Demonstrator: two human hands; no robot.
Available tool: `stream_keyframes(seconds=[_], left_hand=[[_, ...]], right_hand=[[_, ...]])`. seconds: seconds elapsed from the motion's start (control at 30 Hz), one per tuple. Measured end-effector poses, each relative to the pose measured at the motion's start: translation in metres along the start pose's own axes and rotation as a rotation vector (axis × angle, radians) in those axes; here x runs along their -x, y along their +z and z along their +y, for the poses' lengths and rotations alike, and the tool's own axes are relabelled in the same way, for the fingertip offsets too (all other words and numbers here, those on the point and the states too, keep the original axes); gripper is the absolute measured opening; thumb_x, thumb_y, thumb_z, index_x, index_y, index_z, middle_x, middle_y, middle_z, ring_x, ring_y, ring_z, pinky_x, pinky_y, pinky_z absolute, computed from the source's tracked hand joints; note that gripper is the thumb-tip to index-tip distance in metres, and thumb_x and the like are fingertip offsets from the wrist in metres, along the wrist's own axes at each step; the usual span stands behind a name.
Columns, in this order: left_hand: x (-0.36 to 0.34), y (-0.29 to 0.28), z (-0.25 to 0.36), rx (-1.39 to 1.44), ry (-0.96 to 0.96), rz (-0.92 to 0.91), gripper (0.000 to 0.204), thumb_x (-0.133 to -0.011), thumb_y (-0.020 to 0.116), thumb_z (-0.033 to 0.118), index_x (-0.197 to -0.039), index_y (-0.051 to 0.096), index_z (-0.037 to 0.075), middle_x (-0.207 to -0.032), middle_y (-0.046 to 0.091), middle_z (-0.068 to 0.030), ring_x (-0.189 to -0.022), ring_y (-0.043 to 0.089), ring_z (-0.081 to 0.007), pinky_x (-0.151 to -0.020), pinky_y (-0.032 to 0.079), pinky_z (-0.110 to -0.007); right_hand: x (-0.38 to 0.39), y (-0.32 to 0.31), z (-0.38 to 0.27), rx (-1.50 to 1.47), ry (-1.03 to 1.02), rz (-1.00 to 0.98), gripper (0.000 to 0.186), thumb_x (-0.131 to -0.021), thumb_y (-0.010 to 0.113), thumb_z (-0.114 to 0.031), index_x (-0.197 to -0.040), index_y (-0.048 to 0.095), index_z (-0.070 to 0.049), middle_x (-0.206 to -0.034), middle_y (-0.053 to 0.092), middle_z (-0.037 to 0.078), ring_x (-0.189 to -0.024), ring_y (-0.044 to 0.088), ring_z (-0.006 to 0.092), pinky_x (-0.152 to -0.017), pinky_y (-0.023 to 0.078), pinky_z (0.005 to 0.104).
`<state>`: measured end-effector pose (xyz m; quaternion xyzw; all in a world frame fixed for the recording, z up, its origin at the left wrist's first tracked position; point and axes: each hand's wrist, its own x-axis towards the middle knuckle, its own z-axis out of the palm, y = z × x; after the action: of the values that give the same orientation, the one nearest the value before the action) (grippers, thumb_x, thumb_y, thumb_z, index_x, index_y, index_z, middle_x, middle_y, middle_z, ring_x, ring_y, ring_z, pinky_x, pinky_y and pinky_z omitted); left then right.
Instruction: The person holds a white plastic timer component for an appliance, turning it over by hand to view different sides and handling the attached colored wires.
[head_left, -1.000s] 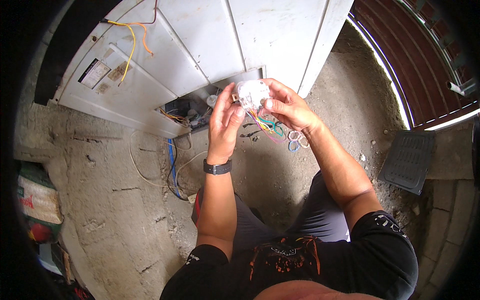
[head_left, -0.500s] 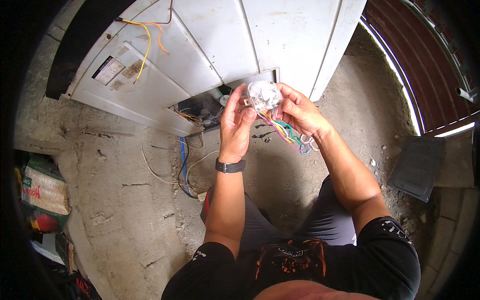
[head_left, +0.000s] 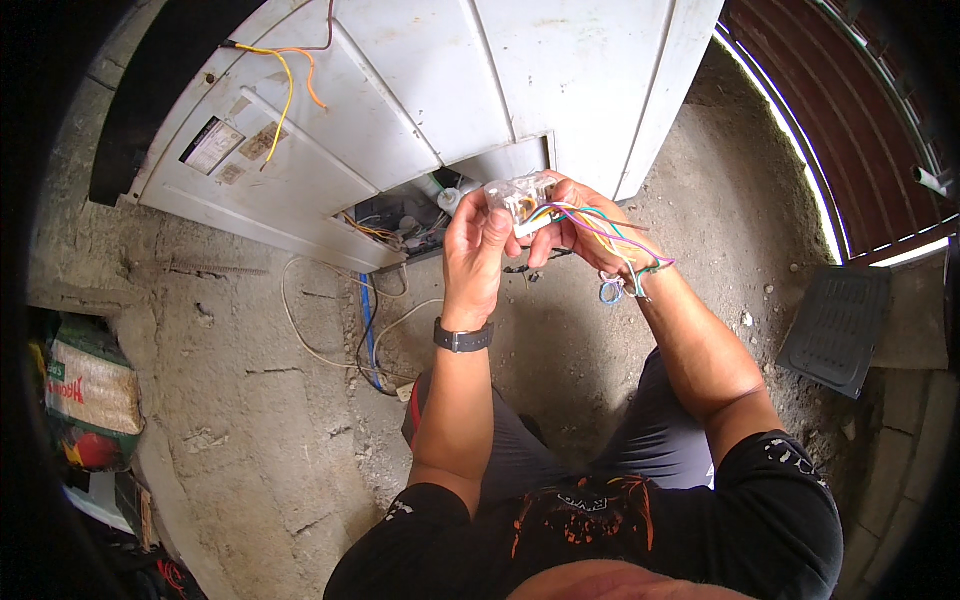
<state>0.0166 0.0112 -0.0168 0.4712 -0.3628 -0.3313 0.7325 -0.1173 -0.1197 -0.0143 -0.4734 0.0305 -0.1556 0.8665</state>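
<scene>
Both hands hold a small clear-cased timer [head_left: 520,197] with coloured wires, such as washing machines have, in front of a white machine cabinet [head_left: 590,80]. My left hand [head_left: 474,255] grips its left side between thumb and fingers. On the right side, my right hand [head_left: 588,212] has its fingers closed around the casing. The bundle of wires [head_left: 612,238], in purple, yellow, white, teal and brown, runs from the timer across my right hand to the wrist. Behind the timer, a cut-out opening [head_left: 470,172] in the cabinet shows pipes and inner wiring.
Loose yellow and orange wires [head_left: 291,95] hang over the cabinet's upper left. Cords and a blue strip [head_left: 368,325] lie on the rough concrete floor [head_left: 250,400]. A dark vented panel [head_left: 838,325] lies at right, near a brown corrugated gate [head_left: 850,120]. A printed sack [head_left: 95,390] stands at left.
The timer has been tilted and turned in my hands, so its wires now spread rightward over my right hand instead of hanging down. Both hands still hold it.
</scene>
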Motion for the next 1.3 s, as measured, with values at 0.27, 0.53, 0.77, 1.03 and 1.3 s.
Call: stream_keyframes(seconds=[0.27,0.53,0.77,1.03,1.3], left_hand=[[0.001,0.007,0.004,0.029,0.062,-0.091,0.069,-0.095,0.073,0.042,-0.14,0.045,-0.001,-0.123,0.061,-0.0092,-0.108,0.059,-0.0149,-0.087,0.05,-0.029],[-0.001,-0.002,0.004,0.03,0.071,-0.115,0.084,-0.086,0.085,0.019,-0.15,0.033,0.001,-0.137,0.055,-0.0135,-0.127,0.055,-0.0223,-0.109,0.045,-0.038],[-0.008,-0.013,0.001,-0.063,0.16,-0.148,0.086,-0.085,0.084,0.013,-0.152,0.032,0.005,-0.143,0.051,-0.0126,-0.129,0.054,-0.0234,-0.11,0.045,-0.039],[-0.008,-0.013,-0.001,-0.06,0.191,-0.233,0.079,-0.091,0.074,0.004,-0.155,0.027,0.01,-0.16,0.035,-0.0136,-0.138,0.047,-0.0244,-0.113,0.043,-0.042],[-0.002,-0.006,0.01,0.215,0.163,-0.211,0.09,-0.089,0.078,0.013,-0.158,0.02,0.013,-0.156,0.039,-0.0227,-0.145,0.04,-0.0349,-0.118,0.036,-0.046]], right_hand=[[-0.001,-0.003,0.007,-0.018,-0.03,0.018,0.047,-0.102,0.055,-0.052,-0.118,0.051,-0.008,-0.099,0.069,0.012,-0.072,0.073,0.0223,-0.067,0.062,0.0325],[0.004,-0.007,-0.024,0.274,-0.015,0.174,0.055,-0.103,0.055,-0.05,-0.13,0.056,-0.003,-0.107,0.069,0.011,-0.087,0.071,0.0187,-0.079,0.06,0.0315],[0.023,-0.005,-0.058,0.664,0.023,-0.068,0.039,-0.1,0.066,-0.042,-0.106,0.062,-0.004,-0.096,0.067,0.002,-0.093,0.062,0.0116,-0.082,0.05,0.0292],[0.015,0.011,-0.024,0.743,0.023,0.048,0.027,-0.094,0.075,-0.028,-0.091,0.06,-0.006,-0.074,0.064,0.001,-0.07,0.062,0.0123,-0.065,0.051,0.0321],[0.019,0.044,-0.01,1.07,-0.354,0.072,0.031,-0.084,0.082,-0.023,-0.087,0.056,-0.006,-0.073,0.061,0.01,-0.069,0.063,0.0304,-0.062,0.048,0.0392]])
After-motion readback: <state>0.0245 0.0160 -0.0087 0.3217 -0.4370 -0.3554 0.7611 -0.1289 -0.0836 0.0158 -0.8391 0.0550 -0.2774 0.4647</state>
